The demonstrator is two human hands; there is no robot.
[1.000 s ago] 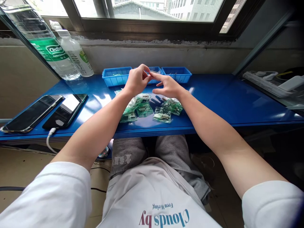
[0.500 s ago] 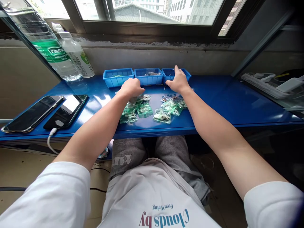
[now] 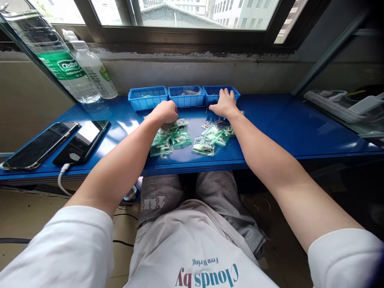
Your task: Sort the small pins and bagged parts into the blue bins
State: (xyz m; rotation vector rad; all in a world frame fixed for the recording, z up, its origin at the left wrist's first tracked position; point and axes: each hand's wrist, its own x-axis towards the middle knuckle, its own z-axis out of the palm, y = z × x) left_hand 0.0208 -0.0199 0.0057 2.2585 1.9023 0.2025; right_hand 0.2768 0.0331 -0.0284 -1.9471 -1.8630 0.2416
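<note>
Packets [image 3: 181,138] in two piles, near side of table [image 3: 285,124]. Left hand [image 3: 167,112] curled at left pile's [image 3: 162,145] far end, can't tell if gripping. Right hand [image 3: 225,105] spread, fingers over right bin [image 3: 212,99].

We had our right hand [image 3: 224,105] spread over the right blue bin [image 3: 211,99], our left hand [image 3: 167,112] curled beside green packets [image 3: 181,138] on the table [image 3: 285,124].

The head camera looks forward and down at the nearby desk [image 3: 285,124], the view's right edge perhaps shadowed.
</note>
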